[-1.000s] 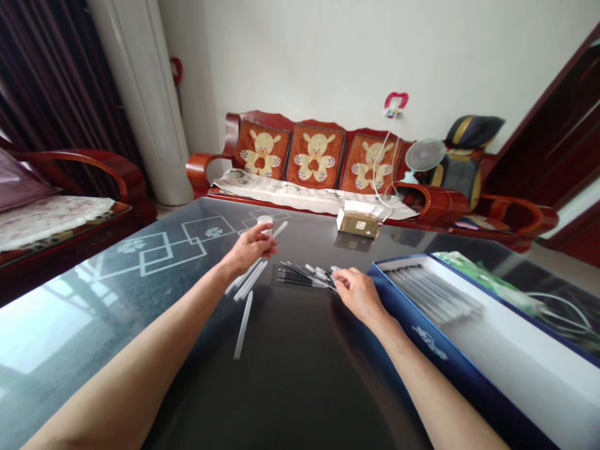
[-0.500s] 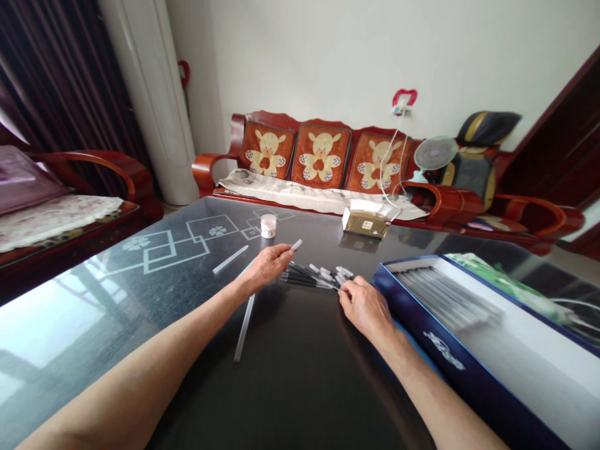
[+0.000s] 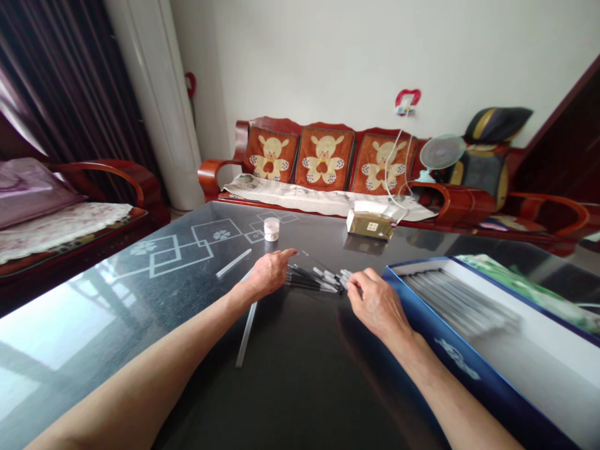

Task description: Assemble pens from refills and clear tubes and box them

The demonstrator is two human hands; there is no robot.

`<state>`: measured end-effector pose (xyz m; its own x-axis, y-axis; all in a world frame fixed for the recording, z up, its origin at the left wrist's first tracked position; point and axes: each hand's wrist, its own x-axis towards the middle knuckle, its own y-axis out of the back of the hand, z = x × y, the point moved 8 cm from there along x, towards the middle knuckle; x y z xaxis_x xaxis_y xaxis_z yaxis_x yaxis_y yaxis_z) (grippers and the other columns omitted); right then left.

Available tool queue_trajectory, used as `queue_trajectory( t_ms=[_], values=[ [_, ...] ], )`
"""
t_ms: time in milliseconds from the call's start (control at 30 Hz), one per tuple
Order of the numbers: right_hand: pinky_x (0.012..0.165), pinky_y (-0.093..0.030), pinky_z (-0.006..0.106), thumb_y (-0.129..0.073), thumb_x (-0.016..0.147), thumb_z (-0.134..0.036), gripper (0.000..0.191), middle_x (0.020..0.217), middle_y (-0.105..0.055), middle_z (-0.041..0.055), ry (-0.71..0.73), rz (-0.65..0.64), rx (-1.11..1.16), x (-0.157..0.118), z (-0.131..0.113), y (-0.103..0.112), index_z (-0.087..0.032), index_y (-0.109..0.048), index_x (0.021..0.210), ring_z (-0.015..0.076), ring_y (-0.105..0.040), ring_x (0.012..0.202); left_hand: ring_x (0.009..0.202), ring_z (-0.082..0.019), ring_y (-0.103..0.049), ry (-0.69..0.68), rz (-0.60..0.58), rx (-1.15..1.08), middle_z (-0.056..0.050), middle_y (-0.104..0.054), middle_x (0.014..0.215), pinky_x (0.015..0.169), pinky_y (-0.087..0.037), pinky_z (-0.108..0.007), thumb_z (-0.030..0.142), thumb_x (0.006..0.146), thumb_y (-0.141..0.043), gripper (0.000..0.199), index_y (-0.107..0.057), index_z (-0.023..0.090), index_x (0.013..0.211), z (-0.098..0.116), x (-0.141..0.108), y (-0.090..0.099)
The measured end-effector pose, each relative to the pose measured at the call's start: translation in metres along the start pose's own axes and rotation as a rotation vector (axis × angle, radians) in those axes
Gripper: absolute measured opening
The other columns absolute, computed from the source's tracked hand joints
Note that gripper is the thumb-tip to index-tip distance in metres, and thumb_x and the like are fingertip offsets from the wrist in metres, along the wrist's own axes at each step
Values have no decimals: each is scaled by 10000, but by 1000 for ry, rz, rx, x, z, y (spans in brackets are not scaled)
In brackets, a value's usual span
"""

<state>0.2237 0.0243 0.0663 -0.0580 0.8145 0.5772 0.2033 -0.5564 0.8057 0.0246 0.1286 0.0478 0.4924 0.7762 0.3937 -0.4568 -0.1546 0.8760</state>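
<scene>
A heap of black pens [image 3: 314, 279] lies loose on the dark glass table [image 3: 300, 387]. The right hand [image 3: 377, 305] is at the heap's right end, its fingers curled against the pen ends, though I can't tell whether they grip one. The left hand [image 3: 269, 273] is just left of the heap, its fingers stretched out, and I can't make out anything held. Right of the heap, a blue box [image 3: 450, 356] holds pens [image 3: 459, 300] in neat rows. Left of the heap lie two clear tubes [image 3: 247, 334]. So far, some pens are ordered and the heap is not.
</scene>
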Motion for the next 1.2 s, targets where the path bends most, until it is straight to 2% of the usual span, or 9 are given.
queue_trajectory(
  t_ms=[233,400,533,633,767,900,967,1067,1200],
  values=[
    [617,-361,262,-485,888,-229,176,789,-589,43,40,-6,4,-1,-7,0,-197,-615,774,146,-548,664,997,-193,-665,-77,23,14,-100,-694,1118,893,-524,-287,99,864,-403,451,-545,147,1289,4,-2,-1],
    [644,-385,264,-478,892,-221,173,818,-600,52,67,-21,26,0,-2,0,-194,-627,809,157,-563,697,953,-203,-660,-118,-30,40,-96,-683,1078,858,-531,-302,139,888,-392,414,-588,182,1251,8,-3,5],
    [719,-426,269,-493,892,-244,170,838,-615,62,52,41,132,6,7,6,-187,-642,832,172,-588,766,980,-201,-635,-265,-110,82,-83,-666,1033,854,-519,-296,154,905,-371,418,-584,214,1259,29,-9,7],
    [722,-449,263,-522,866,-250,154,821,-633,50,-16,79,281,9,8,8,-185,-660,840,159,-599,744,981,-193,-637,-336,-154,45,-70,-670,1021,866,-512,-286,149,899,-387,448,-543,231,1311,51,-15,5],
    [687,-467,251,-544,841,-271,163,801,-661,42,-109,61,459,11,-2,6,-181,-680,830,144,-612,705,1005,-210,-653,-351,-113,-114,-90,-675,1137,882,-519,-314,191,922,-393,448,-498,205,1357,73,-20,5],
    [708,-491,253,-508,852,-268,213,869,-701,44,-102,-37,559,11,-8,-2,-189,-701,890,146,-641,757,1044,-217,-650,-349,-75,-244,-113,-661,1206,919,-513,-336,206,927,-396,469,-453,162,1390,79,-22,3],
    [744,-499,263,-497,851,-234,228,921,-712,47,-98,-52,526,10,-1,-5,-196,-707,933,151,-652,801,1018,-205,-657,-346,-65,-271,-106,-670,1190,907,-515,-326,201,926,-386,469,-454,164,1388,77,-21,2],
    [767,-496,281,-524,836,-176,206,915,-701,61,-58,-75,324,5,10,-10,-197,-713,917,162,-645,811,984,-184,-659,-319,-80,-275,-82,-686,1156,883,-511,-290,205,929,-366,464,-468,205,1382,72,-21,-1],
    [818,-480,299,-533,849,-137,226,982,-669,76,69,-180,113,-4,6,-23,-213,-704,975,181,-626,892,967,-182,-655,-301,-100,-279,-83,-681,1163,882,-494,-275,215,933,-340,465,-479,215,1377,71,-21,-3]
  ],
)
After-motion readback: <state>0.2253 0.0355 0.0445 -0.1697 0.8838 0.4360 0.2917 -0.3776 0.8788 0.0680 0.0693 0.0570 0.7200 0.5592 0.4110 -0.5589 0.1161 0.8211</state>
